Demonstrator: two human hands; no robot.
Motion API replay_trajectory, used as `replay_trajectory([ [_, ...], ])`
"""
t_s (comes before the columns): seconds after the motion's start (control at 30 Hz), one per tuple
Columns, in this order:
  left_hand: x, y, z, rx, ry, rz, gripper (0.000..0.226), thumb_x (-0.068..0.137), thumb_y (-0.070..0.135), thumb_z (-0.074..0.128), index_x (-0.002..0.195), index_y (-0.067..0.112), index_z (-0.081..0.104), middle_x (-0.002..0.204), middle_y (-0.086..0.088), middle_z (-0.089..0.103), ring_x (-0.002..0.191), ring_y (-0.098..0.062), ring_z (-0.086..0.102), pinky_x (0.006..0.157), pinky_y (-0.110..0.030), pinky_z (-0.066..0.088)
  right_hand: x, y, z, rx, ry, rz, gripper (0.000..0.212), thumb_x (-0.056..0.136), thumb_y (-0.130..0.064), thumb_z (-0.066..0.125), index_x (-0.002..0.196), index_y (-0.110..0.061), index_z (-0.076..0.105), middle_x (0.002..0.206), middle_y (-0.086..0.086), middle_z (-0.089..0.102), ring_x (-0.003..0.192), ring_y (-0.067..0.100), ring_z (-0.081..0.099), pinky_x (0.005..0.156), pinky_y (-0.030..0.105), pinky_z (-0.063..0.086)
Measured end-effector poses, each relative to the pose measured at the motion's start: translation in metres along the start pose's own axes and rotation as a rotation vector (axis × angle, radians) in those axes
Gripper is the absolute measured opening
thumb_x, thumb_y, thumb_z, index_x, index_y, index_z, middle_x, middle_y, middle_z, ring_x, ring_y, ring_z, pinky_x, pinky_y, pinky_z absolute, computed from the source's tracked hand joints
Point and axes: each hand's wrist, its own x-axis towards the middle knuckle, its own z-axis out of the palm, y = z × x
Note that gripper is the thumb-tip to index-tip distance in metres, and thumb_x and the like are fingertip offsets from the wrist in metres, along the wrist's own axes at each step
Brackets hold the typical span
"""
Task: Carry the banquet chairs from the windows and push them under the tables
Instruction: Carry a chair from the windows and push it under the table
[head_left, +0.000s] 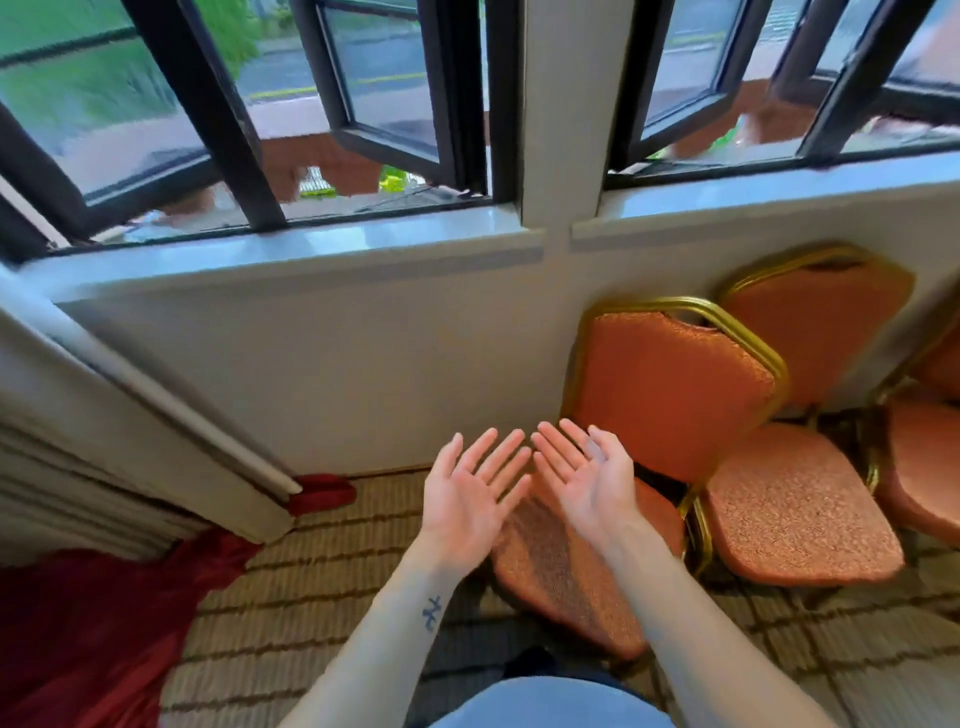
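Observation:
Three orange banquet chairs with gold frames stand against the white wall under the windows. The nearest chair (670, 395) faces me, its seat just below my hands. A second chair (800, 499) stands to its right, and a third chair (924, 467) is cut off by the right edge. My left hand (467, 493) and my right hand (582, 478) are held palms up with fingers straight, side by side above the nearest chair's seat. Neither hand touches or holds anything. No table is in view.
Black-framed windows (395, 104) stand open above a white sill (311, 244). A pale curtain (104, 457) hangs at the left, with red cloth (88, 623) bunched on the patterned carpet (322, 597) beneath it.

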Motion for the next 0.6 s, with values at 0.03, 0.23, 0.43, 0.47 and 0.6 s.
replay_trajectory([
  [0.03,0.016,0.007,0.01,0.024,0.001,0.003,0.055,0.107,0.048,0.037,0.148,0.013,0.045,0.138,-0.014,0.065,0.129,-0.033,0.061,0.119,-0.052,0.035,0.013,-0.01,0.004,0.003,-0.007,-0.001,0.043,0.104,-0.03,0.044,0.138,-0.005,0.054,0.123,0.019,0.071,0.118,0.034,0.068,0.108,0.047,0.048],
  [0.23,0.107,0.022,0.076,0.065,-0.051,-0.071,0.055,0.107,0.048,0.038,0.148,0.013,0.045,0.137,-0.015,0.066,0.128,-0.033,0.062,0.118,-0.052,0.037,0.071,-0.073,0.009,0.034,0.037,-0.069,0.044,0.106,-0.033,0.042,0.139,-0.007,0.053,0.124,0.016,0.072,0.12,0.032,0.066,0.108,0.046,0.047],
  [0.43,0.186,0.027,0.123,0.157,-0.096,-0.175,0.05,0.107,0.042,0.04,0.147,0.013,0.047,0.136,-0.015,0.066,0.13,-0.034,0.06,0.118,-0.052,0.036,0.127,-0.115,0.0,0.089,0.136,-0.153,0.045,0.108,-0.033,0.038,0.144,-0.008,0.049,0.126,0.014,0.071,0.118,0.029,0.068,0.108,0.045,0.048],
  [0.47,0.2,0.027,0.13,0.198,-0.119,-0.185,0.05,0.107,0.041,0.04,0.148,0.013,0.046,0.137,-0.014,0.066,0.13,-0.033,0.06,0.118,-0.052,0.037,0.136,-0.122,0.0,0.1,0.149,-0.169,0.045,0.108,-0.033,0.038,0.145,-0.009,0.049,0.126,0.014,0.071,0.117,0.028,0.069,0.107,0.044,0.049],
  [0.6,0.263,0.031,0.158,0.271,-0.185,-0.251,0.05,0.107,0.04,0.04,0.148,0.013,0.047,0.138,-0.013,0.066,0.131,-0.033,0.06,0.116,-0.051,0.039,0.18,-0.145,-0.001,0.13,0.218,-0.24,0.046,0.108,-0.034,0.038,0.146,-0.009,0.049,0.129,0.013,0.069,0.115,0.026,0.07,0.103,0.043,0.052],
])
